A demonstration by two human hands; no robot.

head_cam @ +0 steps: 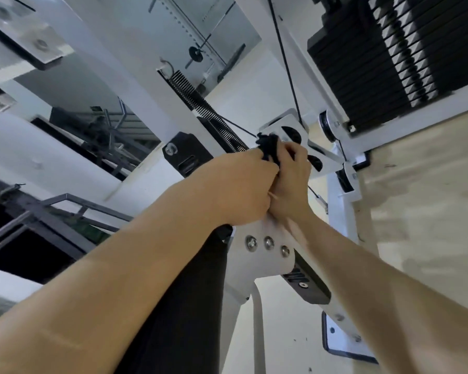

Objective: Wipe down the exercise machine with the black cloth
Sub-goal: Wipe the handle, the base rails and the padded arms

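Head view: left hand and right hand grip black cloth.

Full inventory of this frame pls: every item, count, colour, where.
black cloth: 1, black, bunched between both hands, against the pulley bracket
weight stack: 1, black, upper right
machine frame: 1, white, across left and centre
cable: 1, black, runs from the top down to the pulleys
pulley bracket: 1, white with black pulleys, right of centre
toothed rail: 1, black, diagonal, centre
bolts: 3, silver, in a row on the white joint below the hands
floor: 1, beige, right side
left grip: 1, bare hand, centre, holds the cloth
right grip: 1, bare hand, centre, holds the cloth
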